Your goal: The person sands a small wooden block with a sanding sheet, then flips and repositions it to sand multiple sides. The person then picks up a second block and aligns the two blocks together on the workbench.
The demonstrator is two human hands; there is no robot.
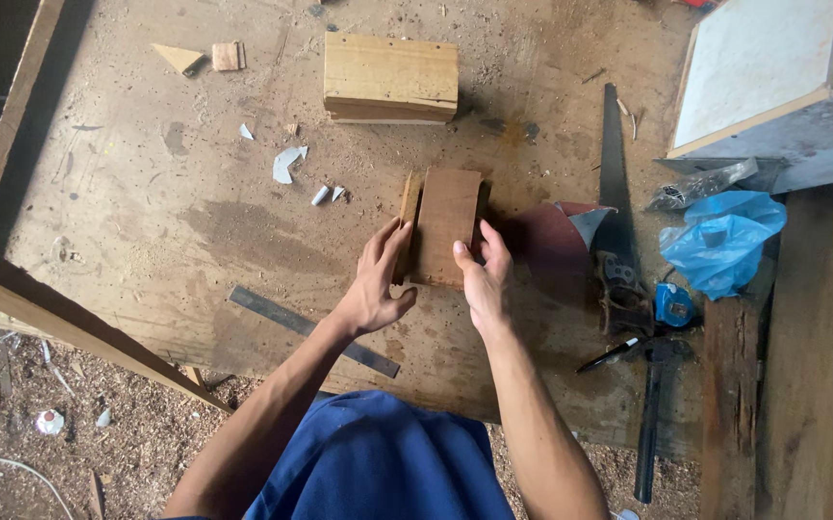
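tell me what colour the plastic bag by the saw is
The plastic bag is bright blue, crumpled beside the handsaw; the head view shows it best.

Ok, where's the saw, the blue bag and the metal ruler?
saw (613, 164): head view, middle of the dark blade.
blue bag (721, 241): head view, centre of the crumpled plastic.
metal ruler (312, 330): head view, middle of the flat strip, beside the left wrist.

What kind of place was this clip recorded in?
Most likely a rough carpentry workshop: a handsaw and hammer lie on the sawdust-strewn workbench, and both hands grip a small wooden block.
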